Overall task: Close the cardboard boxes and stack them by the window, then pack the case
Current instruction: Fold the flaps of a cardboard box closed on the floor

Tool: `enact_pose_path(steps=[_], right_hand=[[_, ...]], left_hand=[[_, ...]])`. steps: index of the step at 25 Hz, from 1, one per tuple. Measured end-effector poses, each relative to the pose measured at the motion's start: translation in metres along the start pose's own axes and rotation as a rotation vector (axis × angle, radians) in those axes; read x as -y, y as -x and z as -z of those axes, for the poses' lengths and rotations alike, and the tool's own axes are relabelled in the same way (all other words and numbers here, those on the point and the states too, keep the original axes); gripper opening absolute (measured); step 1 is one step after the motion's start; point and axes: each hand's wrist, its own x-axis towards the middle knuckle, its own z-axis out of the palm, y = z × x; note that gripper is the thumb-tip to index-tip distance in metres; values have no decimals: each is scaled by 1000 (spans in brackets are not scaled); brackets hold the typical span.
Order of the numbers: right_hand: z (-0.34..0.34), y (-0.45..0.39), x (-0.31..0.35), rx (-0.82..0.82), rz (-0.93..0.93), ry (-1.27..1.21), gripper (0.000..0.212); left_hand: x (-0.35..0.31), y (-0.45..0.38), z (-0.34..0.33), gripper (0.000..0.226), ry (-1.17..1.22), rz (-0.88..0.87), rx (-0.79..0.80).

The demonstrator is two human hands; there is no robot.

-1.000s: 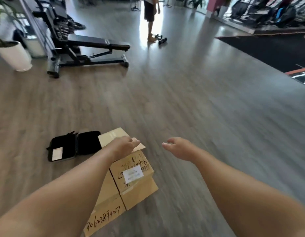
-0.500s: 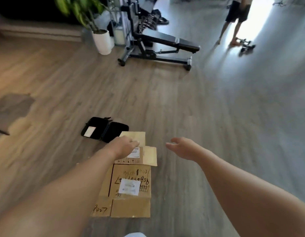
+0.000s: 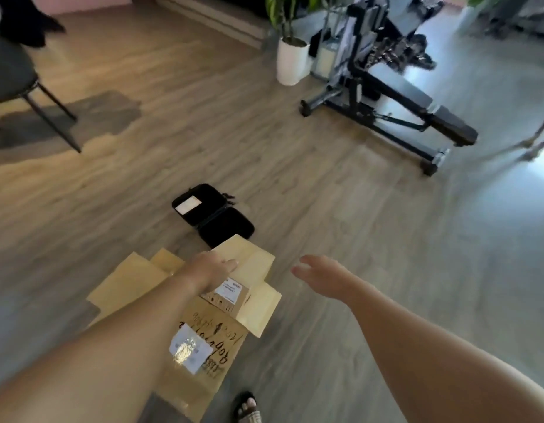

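Observation:
Two cardboard boxes sit on the wood floor in front of me. The large box (image 3: 215,334) has handwriting and a white label on top. The small box (image 3: 255,270) sits on its far end, with pale flaps spread open. My left hand (image 3: 214,268) lies palm down on the small box's top, fingers bent over a flap. My right hand (image 3: 319,273) hovers just right of the small box with fingers spread, touching nothing. More pale flaps (image 3: 127,285) stick out to the left, under my forearm. A black case (image 3: 212,215) lies open on the floor just beyond the boxes.
A dark chair (image 3: 8,77) stands at the far left. A white plant pot (image 3: 292,62) and a black weight bench (image 3: 417,111) are at the back right. My sandalled foot (image 3: 246,406) is beside the large box's near corner.
My view has swung to the left, so the bench and plant now sit at the right. Both hands keep their places at the boxes. The small box's flaps show more spread.

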Motion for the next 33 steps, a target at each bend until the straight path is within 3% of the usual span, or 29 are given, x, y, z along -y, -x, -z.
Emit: enact_pose_path(steps=[6, 11, 15, 19, 24, 26, 28, 33], right_hand=[[-1, -114, -29, 170, 129, 170, 64], [-48, -222, -82, 294, 283, 294, 62], [-110, -297, -138, 341, 368, 392, 61], [-169, -389, -178, 238, 402, 407, 62], [-226, -478, -200, 29, 409, 347, 65], [-243, -502, -199, -15, 420, 240, 71], [-257, -520, -197, -30, 439, 140, 73], [-271, -530, -213, -93, 496, 71, 69]], left_hand=[[8, -50, -50, 52, 180, 248, -86], [21, -100, -144, 51, 309, 457, -174], [37, -146, -232, 75, 368, 519, -183], [78, -215, -297, 97, 315, 538, -339], [125, -289, -346, 52, 83, 569, -662], [135, -306, -361, 47, 53, 470, -785], [139, -320, -369, 42, 337, 360, -908], [129, -348, -392, 89, 360, 336, -1049]])
